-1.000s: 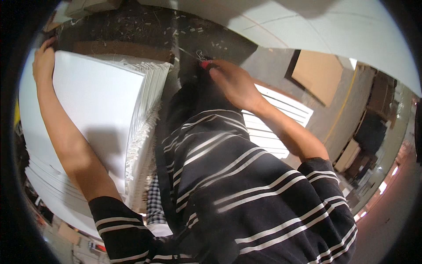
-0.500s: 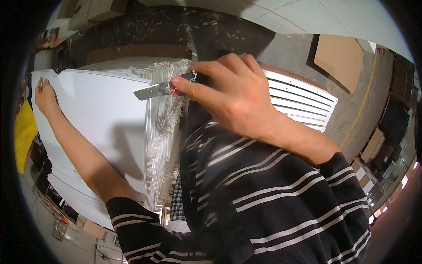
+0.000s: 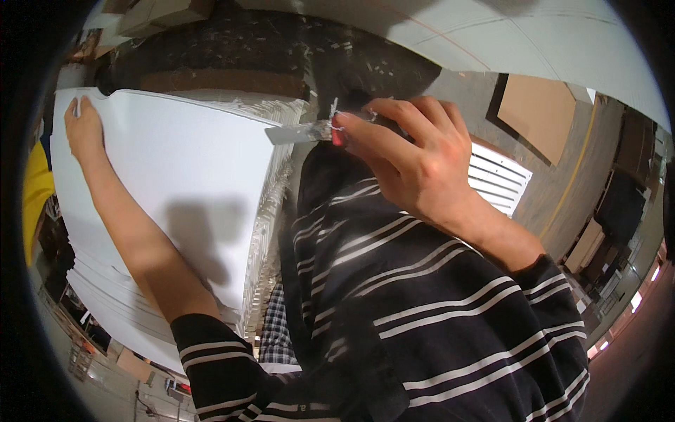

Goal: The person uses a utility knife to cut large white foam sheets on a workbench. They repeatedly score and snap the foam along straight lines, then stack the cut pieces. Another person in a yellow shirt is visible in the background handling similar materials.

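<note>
My right hand (image 3: 429,151) holds a utility knife (image 3: 299,133) with a wide, slant-ended blade pointing left. The knife has a red part by my fingers, and white shreds cling to it. Its tip is at or just above the right corner of a large white sheet (image 3: 183,155); whether they touch I cannot tell. At the sheet's far left corner, my left hand (image 3: 83,133) grips the edge, fingers curled round it. Under this sheet lies a tall stack of similar white sheets (image 3: 119,302), their ragged right edges (image 3: 271,211) showing. My left forearm crosses over the sheet.
White slatted panels (image 3: 498,179) stand to the right, beyond my wrist. A brown board (image 3: 536,116) lies farther right on the grey floor. White scraps litter the dark floor (image 3: 274,42) at the far side. Something yellow (image 3: 36,190) is at the left edge.
The top white sheet has shifted right and away from me with my left hand on it. My right hand has moved right with the utility knife.
</note>
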A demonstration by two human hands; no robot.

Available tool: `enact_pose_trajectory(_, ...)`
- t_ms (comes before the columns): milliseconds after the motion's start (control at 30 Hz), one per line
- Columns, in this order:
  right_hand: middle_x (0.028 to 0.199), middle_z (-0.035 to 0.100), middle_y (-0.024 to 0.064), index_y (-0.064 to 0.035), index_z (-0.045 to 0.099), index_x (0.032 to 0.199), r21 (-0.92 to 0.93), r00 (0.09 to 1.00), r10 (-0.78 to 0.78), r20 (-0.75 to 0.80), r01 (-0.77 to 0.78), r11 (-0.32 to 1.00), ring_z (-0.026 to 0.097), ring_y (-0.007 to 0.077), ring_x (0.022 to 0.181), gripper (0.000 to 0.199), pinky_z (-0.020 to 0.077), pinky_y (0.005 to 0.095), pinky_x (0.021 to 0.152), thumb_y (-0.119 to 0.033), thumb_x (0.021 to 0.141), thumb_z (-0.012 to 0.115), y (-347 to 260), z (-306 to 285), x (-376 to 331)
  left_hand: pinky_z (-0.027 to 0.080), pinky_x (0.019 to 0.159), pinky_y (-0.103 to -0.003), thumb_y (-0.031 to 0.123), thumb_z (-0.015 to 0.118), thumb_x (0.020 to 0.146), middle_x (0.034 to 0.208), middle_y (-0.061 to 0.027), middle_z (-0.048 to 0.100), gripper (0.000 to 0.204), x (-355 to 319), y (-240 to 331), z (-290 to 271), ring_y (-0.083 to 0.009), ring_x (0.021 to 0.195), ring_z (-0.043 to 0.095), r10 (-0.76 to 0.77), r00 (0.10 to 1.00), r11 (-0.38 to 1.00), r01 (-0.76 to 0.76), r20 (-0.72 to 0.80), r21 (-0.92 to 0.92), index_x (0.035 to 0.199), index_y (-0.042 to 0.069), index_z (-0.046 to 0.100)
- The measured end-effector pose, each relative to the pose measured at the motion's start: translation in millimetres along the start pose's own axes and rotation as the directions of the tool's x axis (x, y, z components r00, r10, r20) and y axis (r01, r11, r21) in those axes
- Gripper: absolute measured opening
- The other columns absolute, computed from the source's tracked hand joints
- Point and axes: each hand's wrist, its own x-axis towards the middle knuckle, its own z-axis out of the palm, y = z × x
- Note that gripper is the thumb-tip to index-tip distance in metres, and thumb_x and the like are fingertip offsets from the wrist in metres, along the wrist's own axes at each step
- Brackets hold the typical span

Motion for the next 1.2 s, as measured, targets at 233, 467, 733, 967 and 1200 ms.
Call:
enact_pose_trajectory(233, 0.104, 0.072, 0.0045, -0.0198, 0.078, 0.117, -0.038, 0.998, -0.009, 0.065, 0.012, 0.999, 0.064, 0.0241, 0.084, 0.041, 0.048, 0.0386, 0.076, -0.013, 0.078, 0.085, 2.9, -7.4, 3.8, 0.037, 0.117, -0.048, 0.048, 0.046, 0.1, 0.15, -0.021, 0.055, 0.064, -39.1, 43.1, -2.7, -0.04, 0.139, 0.051, 0.031, 0.999, 0.999, -0.032, 0.014, 0.044, 0.153, 0.014, 0.05)
enact_pose_trajectory(467, 0.104, 0.07, -0.0001, -0.022, 0.078, 0.115, -0.067, 0.998, -0.025, 0.058, 0.029, 0.997, 0.062, 0.0213, 0.086, 0.043, 0.0458, 0.0379, 0.078, -0.019, 0.073, 0.086, 2.7, -1.6, 8.2, 0.038, 0.116, -0.05, 0.045, 0.047, 0.098, 0.149, -0.0213, 0.056, 0.063, -56.8, 59.7, -13.9, -0.0402, 0.139, 0.052, 0.029, 1.0, 1.0, -0.029, 0.007, -0.004, 0.153, 0.015, 0.049)
enact_pose_trajectory(733, 0.102, 0.073, 0.0055, -0.0201, 0.078, 0.117, -0.042, 0.996, -0.05, 0.078, 0.054, 0.998, 0.065, 0.0236, 0.087, 0.038, 0.0489, 0.0387, 0.077, -0.012, 0.08, 0.084, 0.2, 2.3, 26.7, 0.039, 0.116, -0.05, 0.044, 0.046, 0.098, 0.148, -0.0228, 0.057, 0.063, -65.6, 68.3, -17.2, -0.0414, 0.136, 0.054, 0.066, 0.998, 0.998, -0.066, -0.004, -0.023, 0.153, 0.015, 0.049)
enact_pose_trajectory(967, 0.101, 0.073, 0.0055, -0.0191, 0.079, 0.115, -0.016, 0.995, -0.076, 0.06, 0.077, 0.997, 0.065, 0.0236, 0.088, 0.035, 0.049, 0.0379, 0.077, -0.012, 0.081, 0.083, -3.7, 13.1, 44.4, 0.039, 0.115, -0.05, 0.043, 0.047, 0.097, 0.148, -0.0233, 0.056, 0.063, -68.8, 69.2, -18.2, -0.0423, 0.136, 0.054, 0.066, 0.997, 0.995, -0.068, -0.027, -0.07, 0.153, 0.015, 0.049)
enact_pose_trajectory(1200, 0.103, 0.074, 0.0055, -0.0188, 0.08, 0.114, -0.009, 0.993, -0.081, 0.088, 0.082, 0.997, 0.066, 0.0244, 0.09, 0.035, 0.0495, 0.0376, 0.078, -0.011, 0.081, 0.082, -9.4, 22.5, 62.9, 0.041, 0.114, -0.05, 0.042, 0.047, 0.097, 0.149, -0.0226, 0.056, 0.061, -74.6, 72.7, -22.0, -0.0423, 0.135, 0.055, 0.057, 0.998, 0.992, -0.061, -0.037, -0.109, 0.152, 0.016, 0.05)
